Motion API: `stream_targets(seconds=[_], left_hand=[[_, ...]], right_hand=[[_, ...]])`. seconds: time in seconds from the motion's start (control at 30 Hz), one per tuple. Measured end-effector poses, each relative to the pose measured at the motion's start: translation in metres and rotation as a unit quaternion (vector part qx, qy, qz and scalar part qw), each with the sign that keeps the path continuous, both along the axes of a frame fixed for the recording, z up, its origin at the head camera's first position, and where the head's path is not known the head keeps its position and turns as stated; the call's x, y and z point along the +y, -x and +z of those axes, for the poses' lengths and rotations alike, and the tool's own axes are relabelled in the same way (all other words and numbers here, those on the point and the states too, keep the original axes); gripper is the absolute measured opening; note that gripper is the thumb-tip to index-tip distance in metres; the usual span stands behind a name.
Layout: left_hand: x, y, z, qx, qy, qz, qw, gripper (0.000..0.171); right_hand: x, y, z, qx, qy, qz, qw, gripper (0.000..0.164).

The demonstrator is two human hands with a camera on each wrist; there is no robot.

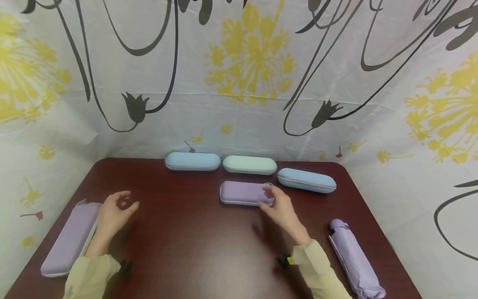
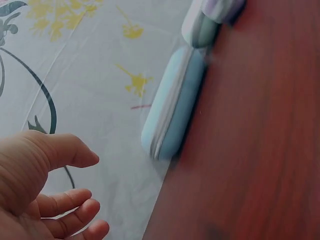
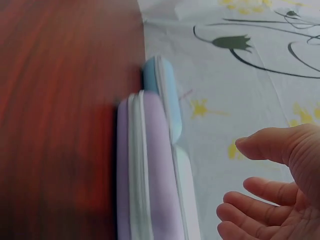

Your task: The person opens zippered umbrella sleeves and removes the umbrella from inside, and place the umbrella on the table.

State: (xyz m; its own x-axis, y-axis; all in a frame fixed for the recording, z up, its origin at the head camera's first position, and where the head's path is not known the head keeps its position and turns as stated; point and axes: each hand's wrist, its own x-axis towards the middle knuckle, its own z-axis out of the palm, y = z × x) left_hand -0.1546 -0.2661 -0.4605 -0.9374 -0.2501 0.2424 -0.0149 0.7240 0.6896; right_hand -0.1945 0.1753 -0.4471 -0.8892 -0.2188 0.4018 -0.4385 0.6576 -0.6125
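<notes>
My right hand point(image 1: 281, 209) hovers at the right end of a purple zippered case point(image 1: 239, 193) in the middle of the table, its thumb and fingers spread apart. In the right wrist view a gap shows between that hand point(image 3: 272, 187) and the purple case point(image 3: 160, 175). On the left, my left hand point(image 1: 112, 216) is raised beside a second purple zippered case point(image 1: 71, 238), holding nothing, fingers loosely bent. The left wrist view shows the left hand's point(image 2: 45, 185) thumb and fingers apart, with a blue zippered case point(image 2: 175, 105) beyond them.
Along the back edge of the dark red table point(image 1: 186, 249) lie a blue case point(image 1: 192, 161), a pale green case point(image 1: 249, 165) and another blue case point(image 1: 306, 180). A folded purple umbrella point(image 1: 354, 259) lies at the right. Patterned white cloth point(image 1: 239, 124) hangs behind.
</notes>
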Motion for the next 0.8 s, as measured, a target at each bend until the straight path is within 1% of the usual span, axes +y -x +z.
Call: stream_targets(seconds=[0.1,0.23,0.3,0.37,0.5,0.6,0.7,0.8], left_hand=[[0.007,0.012,0.004,-0.009,-0.026,-0.001,0.9996,0.042],[0.013,0.029,0.006,-0.042,-0.076,-0.002,0.9962,0.044],[0.016,0.037,0.007,-0.061,-0.104,-0.001,0.9927,0.046],[0.018,0.046,0.007,-0.073,-0.130,-0.002,0.9889,0.048],[0.024,0.064,0.005,-0.085,-0.174,-0.014,0.9810,0.052],[0.031,0.080,0.003,-0.086,-0.199,-0.017,0.9760,0.052],[0.038,0.096,-0.001,-0.087,-0.224,-0.006,0.9707,0.048],[0.041,0.109,-0.006,-0.094,-0.260,0.009,0.9610,0.047]], right_hand=[[-0.022,0.012,0.003,-0.015,0.018,0.020,1.000,0.040],[-0.049,0.028,0.008,-0.038,0.039,0.040,0.998,0.038],[-0.062,0.036,0.010,-0.050,0.048,0.049,0.996,0.039],[-0.072,0.044,0.011,-0.058,0.048,0.054,0.996,0.039],[-0.088,0.059,0.012,-0.078,0.047,0.058,0.994,0.041],[-0.098,0.071,0.011,-0.089,0.039,0.054,0.994,0.044],[-0.107,0.081,0.009,-0.110,0.042,0.051,0.992,0.046],[-0.117,0.089,0.006,-0.132,0.061,0.049,0.988,0.044]])
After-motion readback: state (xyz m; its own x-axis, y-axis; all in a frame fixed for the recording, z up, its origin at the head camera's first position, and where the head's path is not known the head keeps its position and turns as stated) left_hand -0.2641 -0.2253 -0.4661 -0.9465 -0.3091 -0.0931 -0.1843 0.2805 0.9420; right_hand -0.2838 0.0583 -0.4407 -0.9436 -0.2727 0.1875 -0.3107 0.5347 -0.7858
